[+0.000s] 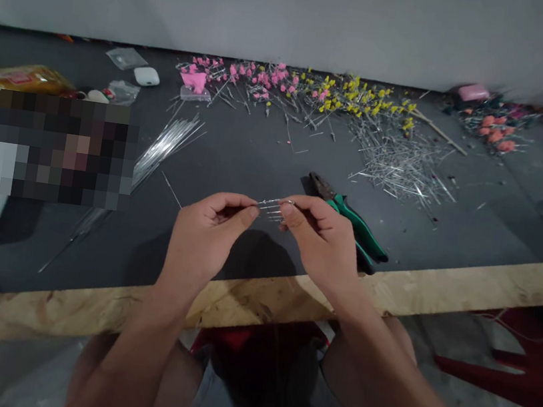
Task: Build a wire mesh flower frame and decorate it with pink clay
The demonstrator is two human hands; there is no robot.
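Observation:
My left hand [207,231] and my right hand [322,237] meet above the dark table top [258,154], near its front edge. Both pinch a small bundle of short silver wires [273,208] held level between their fingertips, one hand at each end. Green-handled pliers [352,223] lie on the table just behind and right of my right hand.
A bundle of long silver wires [163,144] lies to the left. Pink-tipped stems [248,79], yellow-tipped stems [362,98] and a heap of cut wire pieces [401,164] lie at the back. Orange-tipped stems [496,131] sit far right. A raw wooden edge [467,285] fronts the table.

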